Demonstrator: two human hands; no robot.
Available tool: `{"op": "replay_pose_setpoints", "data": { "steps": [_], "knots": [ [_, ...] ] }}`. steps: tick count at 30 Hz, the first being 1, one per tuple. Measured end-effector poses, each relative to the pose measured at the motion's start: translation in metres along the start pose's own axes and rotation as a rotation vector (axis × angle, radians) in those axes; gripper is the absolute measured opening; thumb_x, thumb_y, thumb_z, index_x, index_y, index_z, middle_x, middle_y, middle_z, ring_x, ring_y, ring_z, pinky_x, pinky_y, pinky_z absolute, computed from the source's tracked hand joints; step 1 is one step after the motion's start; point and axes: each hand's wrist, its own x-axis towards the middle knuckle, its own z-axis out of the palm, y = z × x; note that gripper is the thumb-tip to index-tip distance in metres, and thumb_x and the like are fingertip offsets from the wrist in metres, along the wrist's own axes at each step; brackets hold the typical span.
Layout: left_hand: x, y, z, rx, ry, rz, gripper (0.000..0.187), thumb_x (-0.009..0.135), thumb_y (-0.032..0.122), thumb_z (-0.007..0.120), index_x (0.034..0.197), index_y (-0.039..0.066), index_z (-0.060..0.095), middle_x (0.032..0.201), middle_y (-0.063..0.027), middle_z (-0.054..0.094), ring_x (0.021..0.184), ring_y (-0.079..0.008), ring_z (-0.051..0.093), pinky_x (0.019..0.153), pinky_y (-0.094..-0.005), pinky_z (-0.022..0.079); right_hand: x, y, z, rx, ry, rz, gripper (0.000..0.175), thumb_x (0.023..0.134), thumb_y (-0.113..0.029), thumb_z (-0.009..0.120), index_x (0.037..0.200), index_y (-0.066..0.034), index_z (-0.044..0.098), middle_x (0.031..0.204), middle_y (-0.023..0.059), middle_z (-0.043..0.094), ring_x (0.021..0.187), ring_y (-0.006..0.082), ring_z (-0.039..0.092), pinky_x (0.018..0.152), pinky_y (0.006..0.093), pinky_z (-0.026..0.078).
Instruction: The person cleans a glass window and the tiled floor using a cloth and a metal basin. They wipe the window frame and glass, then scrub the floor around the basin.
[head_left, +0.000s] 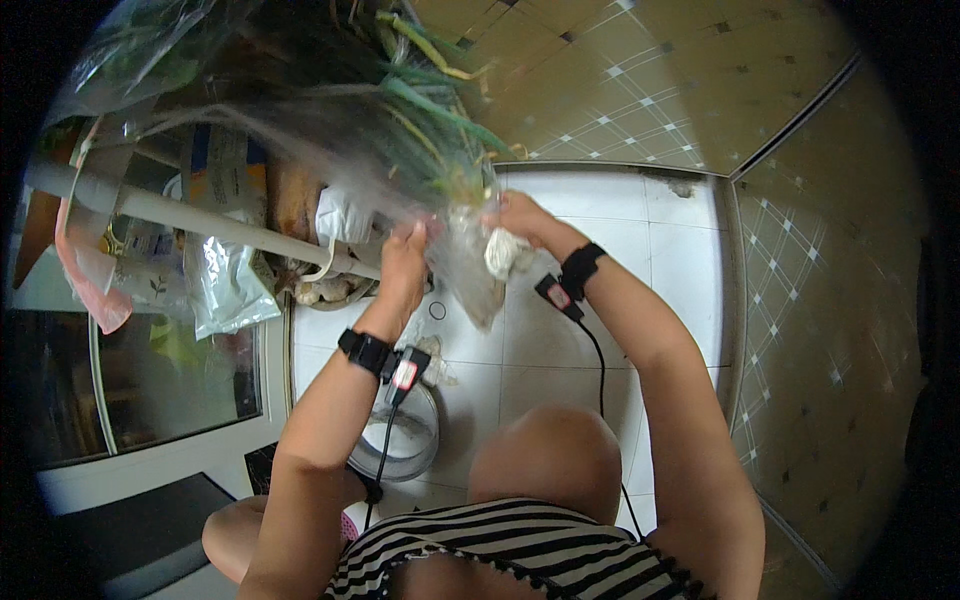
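Note:
A large clear plastic bag (330, 127) of leafy green onions (442, 120) hangs in front of me, its lower end over the tiled floor. My left hand (405, 259) grips the left side of the plastic. On the right, my right hand (525, 217) holds the bag close to the pale root ends of the onions. A crumpled white wad (504, 253), perhaps paper or plastic, sits just below my right fingers. The bag's bottom corner (480, 304) droops between both hands and looks slightly blurred.
At left, a white rail (225, 229) crosses before packets, one a silvery pouch (232, 289), and a pink plastic bag (94, 292). A metal bowl (420, 442) and a crumpled clear bag (435, 364) lie on the floor. Patterned panels (810, 300) stand right. Cables hang from both wrists.

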Motion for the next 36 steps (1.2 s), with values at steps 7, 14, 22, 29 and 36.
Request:
{"op": "replay_pose_setpoints", "data": {
  "steps": [7,14,22,29,36],
  "knots": [
    [0.037,0.013,-0.009,-0.080,0.140,0.059,0.033,0.093,0.022,0.044,0.120,0.004,0.044,0.117,-0.0077,0.051,0.104,-0.0214,0.047,0.087,-0.0430,0.036,0.060,-0.007,0.032,-0.099,0.179,-0.028,0.038,0.073,-0.007,0.065,0.106,0.0074,0.053,0.094,0.0124,0.060,0.084,0.0195,0.057,0.071,0.0319,0.045],
    [-0.007,0.035,-0.007,-0.024,0.105,-0.144,0.048,0.088,0.016,0.052,0.130,0.002,0.033,0.134,-0.0120,0.034,0.120,-0.0238,0.034,0.096,-0.0420,0.028,0.065,0.012,0.040,0.271,0.086,-0.102,0.058,0.075,-0.011,0.066,0.125,0.0014,0.038,0.100,0.0129,0.059,0.084,0.0172,0.058,0.071,0.0291,0.046],
    [-0.048,-0.040,-0.045,0.473,-0.230,-0.186,0.040,0.081,0.004,0.055,0.120,0.000,0.046,0.118,-0.0108,0.052,0.106,-0.0170,0.048,0.087,-0.0308,0.041,0.012,0.026,0.009,0.265,0.002,0.022,0.075,0.076,-0.015,0.066,0.133,0.0059,0.022,0.101,0.0170,0.060,0.089,0.0210,0.060,0.079,0.0306,0.046],
    [-0.004,-0.189,-0.069,1.374,-0.609,0.311,0.027,0.072,0.012,0.048,0.092,-0.002,0.061,0.105,-0.0192,0.058,0.102,-0.0308,0.050,0.099,-0.0369,0.029,-0.024,0.035,0.000,0.108,-0.157,0.071,0.049,0.080,-0.014,0.062,0.121,0.0034,0.041,0.090,0.0118,0.063,0.084,0.0176,0.059,0.075,0.0291,0.046],
    [-0.016,-0.229,-0.034,1.302,-0.463,0.010,0.033,0.070,0.011,0.052,0.101,0.000,0.057,0.120,-0.0198,0.046,0.114,-0.0368,0.037,0.094,-0.0461,0.033,-0.045,0.035,0.005,-0.010,-0.216,0.360,0.028,0.082,-0.021,0.060,0.102,-0.0014,0.057,0.087,0.0057,0.062,0.077,0.0138,0.056,0.067,0.0262,0.046]
  ]
}}
